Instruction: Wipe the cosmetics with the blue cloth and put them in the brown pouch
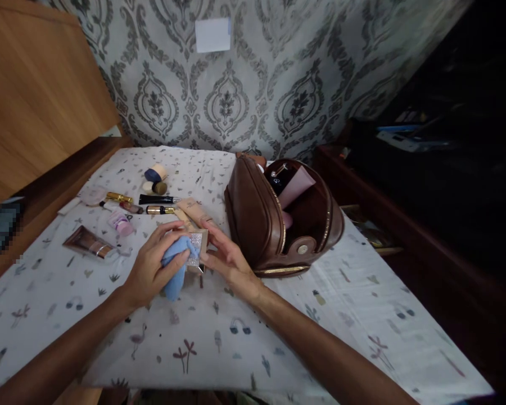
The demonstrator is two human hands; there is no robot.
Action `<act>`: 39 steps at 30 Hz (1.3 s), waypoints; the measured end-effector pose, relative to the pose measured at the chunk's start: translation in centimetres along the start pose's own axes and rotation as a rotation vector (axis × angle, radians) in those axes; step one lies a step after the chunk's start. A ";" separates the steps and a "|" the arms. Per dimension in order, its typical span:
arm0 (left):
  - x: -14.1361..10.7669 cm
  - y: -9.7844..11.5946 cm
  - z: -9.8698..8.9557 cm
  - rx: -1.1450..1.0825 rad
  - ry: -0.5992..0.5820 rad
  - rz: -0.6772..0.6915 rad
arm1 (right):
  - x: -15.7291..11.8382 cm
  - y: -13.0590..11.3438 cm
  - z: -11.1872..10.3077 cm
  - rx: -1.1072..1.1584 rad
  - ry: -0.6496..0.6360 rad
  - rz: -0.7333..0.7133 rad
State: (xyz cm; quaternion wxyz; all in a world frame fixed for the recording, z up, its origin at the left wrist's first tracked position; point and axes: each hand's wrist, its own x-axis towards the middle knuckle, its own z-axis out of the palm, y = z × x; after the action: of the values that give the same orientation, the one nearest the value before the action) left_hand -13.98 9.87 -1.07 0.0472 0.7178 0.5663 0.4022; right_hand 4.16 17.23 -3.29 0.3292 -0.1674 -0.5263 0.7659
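My left hand [154, 264] is closed on a blue cloth [175, 281], which it presses against a small glittery compact case [197, 244]. Fingers of my right hand [231, 261] grip that case by its right edge, above the table. Just right of my hands stands a brown cosmetic bag [253, 214], unzipped, with a pink tube [297, 185] and a dark item inside. Beyond the case lie a beige tube [194, 211], a gold-capped bottle [160, 210] and a black tube [156, 199]. The undersides of both hands' grips are partly hidden.
Farther left are a brown tube [88, 243], a pink-and-white bottle [121, 223], a gold tube [118, 197] and a jar with a dark blue side [154, 173]. A printed cloth [219, 349] covers the table. A wooden panel [42, 73] rises at left; the patterned wall [227, 101] stands behind.
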 end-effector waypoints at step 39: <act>8.0 1.6 1.5 0.167 -0.319 0.303 | -5.0 -10.6 -1.0 -0.836 0.137 -0.281</act>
State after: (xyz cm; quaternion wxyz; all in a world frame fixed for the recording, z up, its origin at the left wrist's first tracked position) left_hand -11.58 16.66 2.94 0.0158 0.8506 0.4688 0.2378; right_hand 11.89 16.99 5.58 0.3684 -0.2632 -0.7852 0.4225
